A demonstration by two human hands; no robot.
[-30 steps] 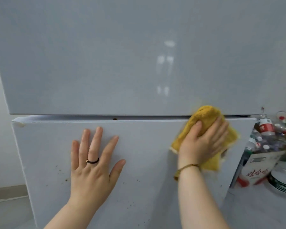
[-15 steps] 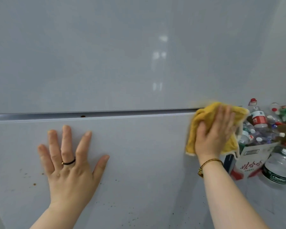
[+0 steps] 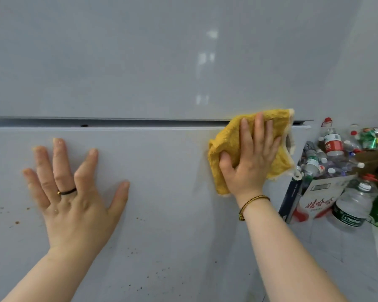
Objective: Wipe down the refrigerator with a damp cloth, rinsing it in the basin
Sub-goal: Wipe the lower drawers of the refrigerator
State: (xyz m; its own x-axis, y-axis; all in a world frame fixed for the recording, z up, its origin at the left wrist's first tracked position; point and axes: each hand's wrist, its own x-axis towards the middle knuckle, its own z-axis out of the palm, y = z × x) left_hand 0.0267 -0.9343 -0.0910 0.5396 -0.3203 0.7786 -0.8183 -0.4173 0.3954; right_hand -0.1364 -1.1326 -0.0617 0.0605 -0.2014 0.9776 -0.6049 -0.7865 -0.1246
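The yellow cloth (image 3: 231, 136) has been drawn back along the seam (image 3: 140, 123) onto the lower refrigerator door (image 3: 162, 171), pressed under the flat right hand (image 3: 251, 164), while brown specks (image 3: 16, 222) by the flat, empty left hand (image 3: 74, 197) remain unwiped.

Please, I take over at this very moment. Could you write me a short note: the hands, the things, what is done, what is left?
The left hand is open, flat on the lower door.
The right hand is open and presses the yellow cloth on that door's top right corner, at the gap under the upper door.
Done: no specks show near the cloth.
Left: brown specks lower down and at the left. The basin is not in view.
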